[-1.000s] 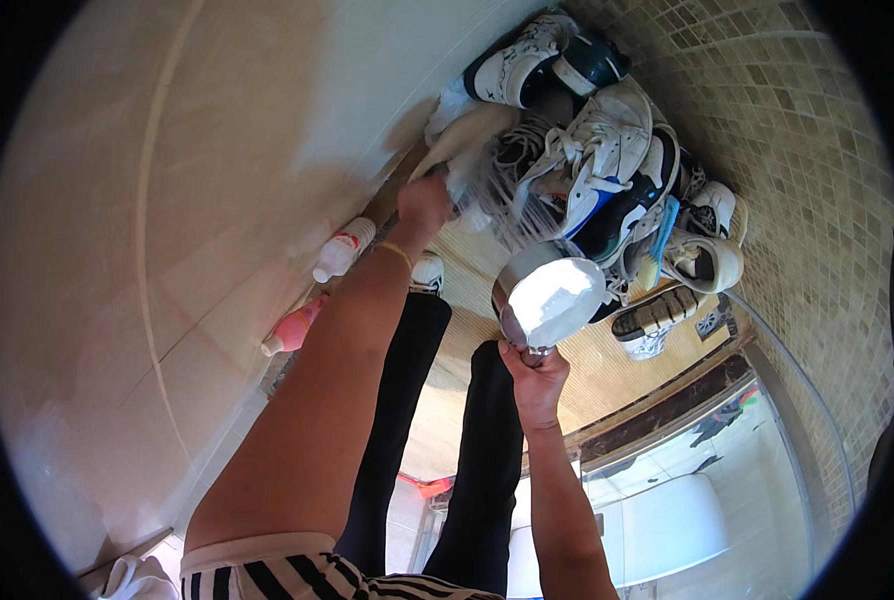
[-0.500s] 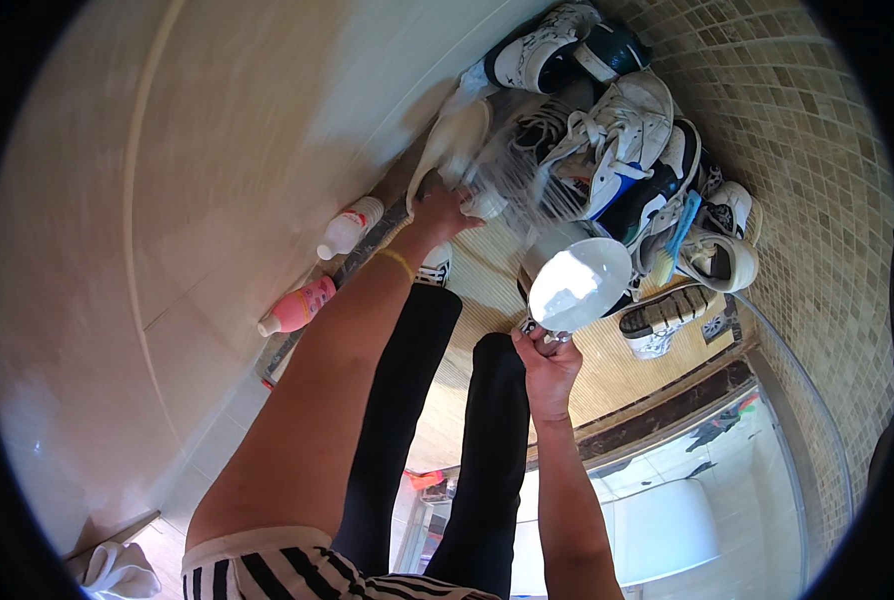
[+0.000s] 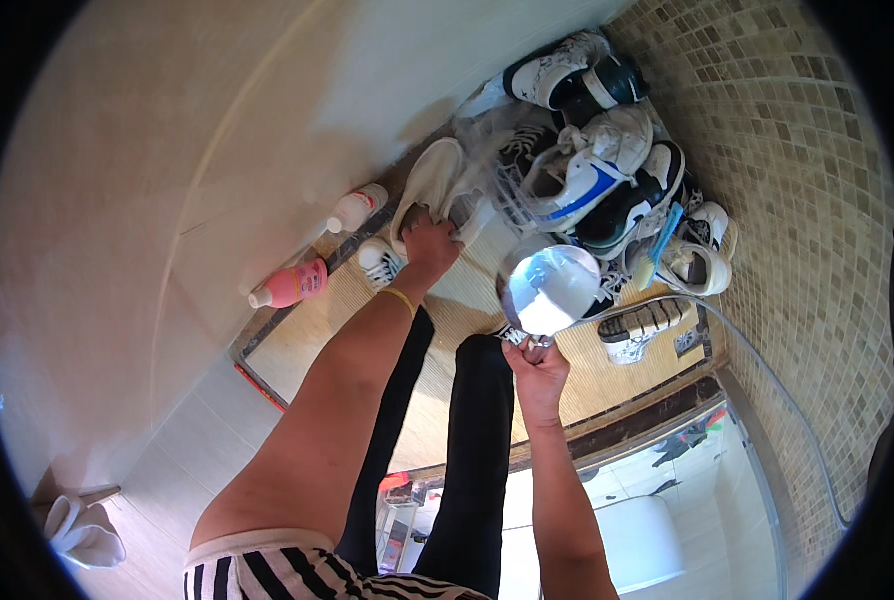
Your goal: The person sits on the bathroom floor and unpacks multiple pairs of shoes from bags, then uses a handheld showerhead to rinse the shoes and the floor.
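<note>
My left hand (image 3: 432,245) is closed on a pale white shoe (image 3: 429,178) near the left wall; part of the shoe is hidden behind the fingers and blurred by spray. My right hand (image 3: 538,378) grips the handle of a round, shiny shower head (image 3: 550,288), held over the floor at the centre. Water sprays from it toward the shoes beyond. A heap of wet sneakers (image 3: 617,200) fills the far corner, with white, black and blue ones overlapping. On the heap's right side rests a blue brush (image 3: 664,243) with pale bristles.
A pink bottle (image 3: 292,284) and a white bottle (image 3: 358,208) lie along the left wall. One sneaker lies sole outward (image 3: 643,330) near the floor drain (image 3: 686,341). The shower hose (image 3: 767,370) curves down at the right, beside the mosaic wall (image 3: 797,180).
My left hand has shifted slightly left and nearer with the white shoe, which has come out of the spray more. The shower head has moved a little left and nearer. The view has shifted.
</note>
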Demonstrator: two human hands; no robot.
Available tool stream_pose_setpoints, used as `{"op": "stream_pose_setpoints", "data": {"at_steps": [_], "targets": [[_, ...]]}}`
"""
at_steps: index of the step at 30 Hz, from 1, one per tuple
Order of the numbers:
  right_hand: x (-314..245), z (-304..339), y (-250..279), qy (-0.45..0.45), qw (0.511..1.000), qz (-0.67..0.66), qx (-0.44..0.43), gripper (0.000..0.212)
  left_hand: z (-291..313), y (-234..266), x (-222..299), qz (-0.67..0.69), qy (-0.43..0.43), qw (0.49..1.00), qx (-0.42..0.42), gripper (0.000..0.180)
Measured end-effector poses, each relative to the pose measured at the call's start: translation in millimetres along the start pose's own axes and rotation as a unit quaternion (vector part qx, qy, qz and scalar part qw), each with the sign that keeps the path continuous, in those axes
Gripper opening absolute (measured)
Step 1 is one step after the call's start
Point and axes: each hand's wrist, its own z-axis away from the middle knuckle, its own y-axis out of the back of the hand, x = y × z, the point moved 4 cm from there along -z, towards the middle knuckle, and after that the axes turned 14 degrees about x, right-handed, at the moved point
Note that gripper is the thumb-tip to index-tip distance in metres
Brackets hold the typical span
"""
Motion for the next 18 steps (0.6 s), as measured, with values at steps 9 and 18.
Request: {"op": "stream_pose_setpoints", "data": {"at_steps": [9, 18], "targets": [[36.4, 3.3, 12.6, 0.044, 0.997, 0.067, 0.018, 0.031, 57.5, -74.9, 5.5, 0.045, -0.015, 0.972, -0.231, 0.063], [27.6, 6.2, -2.2, 0.042, 0.997, 0.047, 0.036, 0.028, 51.2, -16.7, -65.8, 0.260, 0.082, 0.960, -0.058, 0.042]]}}
